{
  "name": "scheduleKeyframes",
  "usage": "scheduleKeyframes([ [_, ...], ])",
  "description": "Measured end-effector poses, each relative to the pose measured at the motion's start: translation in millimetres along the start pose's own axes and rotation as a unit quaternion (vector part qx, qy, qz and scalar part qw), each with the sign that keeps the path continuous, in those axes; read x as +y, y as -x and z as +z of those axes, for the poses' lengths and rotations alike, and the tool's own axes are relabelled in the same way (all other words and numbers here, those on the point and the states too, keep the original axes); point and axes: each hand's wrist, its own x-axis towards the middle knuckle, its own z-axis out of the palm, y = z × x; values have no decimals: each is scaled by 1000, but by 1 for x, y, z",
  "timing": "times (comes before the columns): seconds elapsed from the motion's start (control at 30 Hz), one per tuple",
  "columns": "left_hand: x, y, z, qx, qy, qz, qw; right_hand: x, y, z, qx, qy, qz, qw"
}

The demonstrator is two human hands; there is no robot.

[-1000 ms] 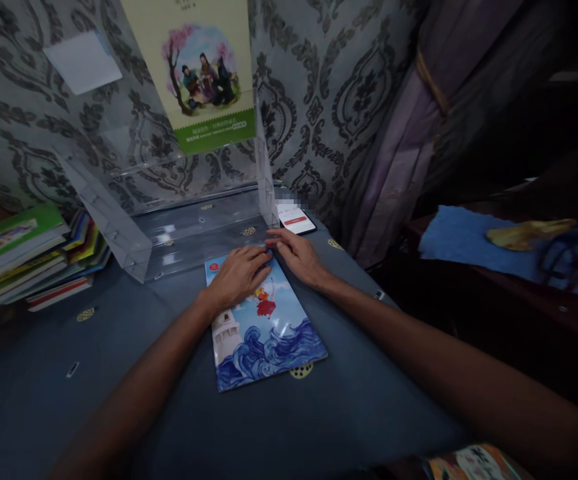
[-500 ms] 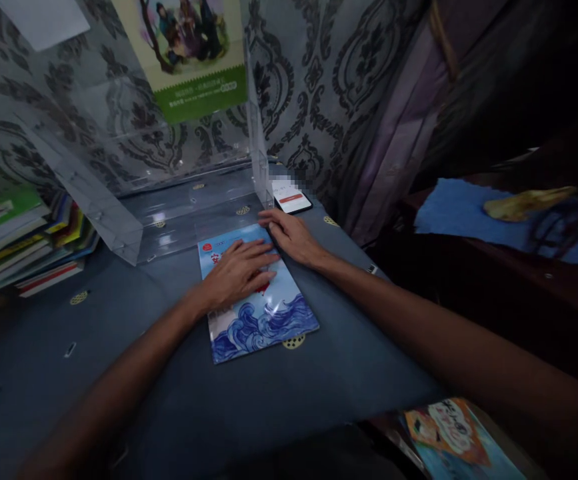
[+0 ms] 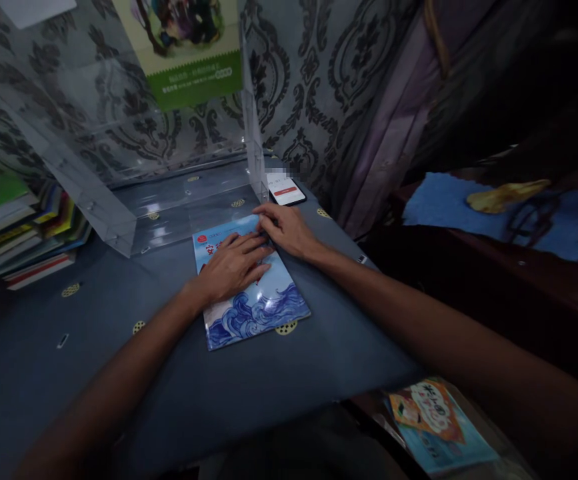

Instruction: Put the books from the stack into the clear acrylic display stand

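On the blue book on the tabletop, the red character 安 can be read at the start of a title, the rest of which is largely covered by the left hand. At the lower right, 米小 can be made out on another book, while the white lines on the green-banded cover and the phone's small lettering are too blurred to be read.

Your closed, glossy book lies flat, face up, on the table, pale blue with curling dark-blue waves below.
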Motion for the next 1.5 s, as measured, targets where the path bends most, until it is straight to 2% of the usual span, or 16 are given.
scheduleKeyframes([
  [0.17,11,5,-1,29,26,28,999,11,-4,4,8,-71,23,997],
  [0.33,26,9,-2,29,45,59,997,17,-8,8,16,-126,38,991],
  [0.47,28,7,-1,24,39,62,997,6,-2,4,20,-123,39,991],
  [0.73,27,6,-2,24,0,85,996,-14,46,-9,4,-154,54,987],
  [0.8,33,8,-5,28,0,90,996,-12,49,-8,5,-159,56,986],
  [0.97,57,23,-10,14,90,107,990,-10,45,-6,2,-142,41,989],
  [1.03,64,28,-9,6,98,103,990,-14,46,-8,-3,-130,43,991],
  [1.17,66,31,-6,-3,75,99,992,-30,57,-13,-5,-114,55,992],
  [1.3,66,30,-6,1,20,128,992,-46,82,-20,-13,-105,63,992],
  [1.5,72,34,-12,-4,-41,151,988,-46,101,-27,-37,-151,76,985],
])
